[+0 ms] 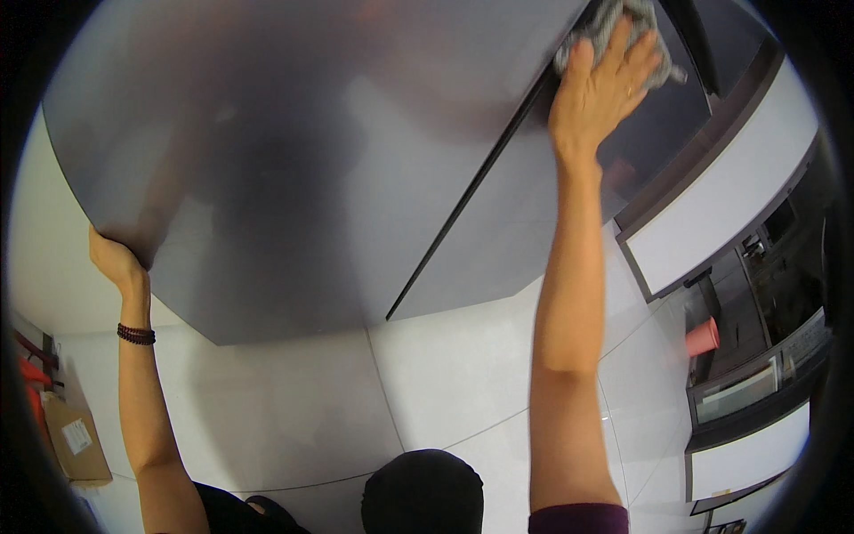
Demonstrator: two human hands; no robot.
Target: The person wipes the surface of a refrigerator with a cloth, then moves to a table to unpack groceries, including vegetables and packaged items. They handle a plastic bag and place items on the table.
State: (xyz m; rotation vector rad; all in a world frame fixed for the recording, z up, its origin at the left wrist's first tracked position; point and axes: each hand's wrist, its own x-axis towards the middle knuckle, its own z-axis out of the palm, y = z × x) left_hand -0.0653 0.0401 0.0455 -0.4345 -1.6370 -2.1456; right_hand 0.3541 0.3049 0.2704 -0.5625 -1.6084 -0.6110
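Note:
A large glossy grey panel (427,98), reflecting dim shapes, fills the upper view, with a black strip (476,178) running diagonally across it. My left hand (117,256) grips the panel's left edge, its fingers mostly hidden there; dark beads circle that wrist. At the upper right, beside the strip, my right hand (600,93) lies with fingers spread over a crumpled grey cloth (663,67), pressing it against the surface.
Pale floor tiles (463,374) show below the panel. A cardboard box (76,440) and red items lie at lower left. On the right are white-and-dark framed structures (712,205) and a pink bucket (701,336). A black rounded shape (422,494) is at bottom centre.

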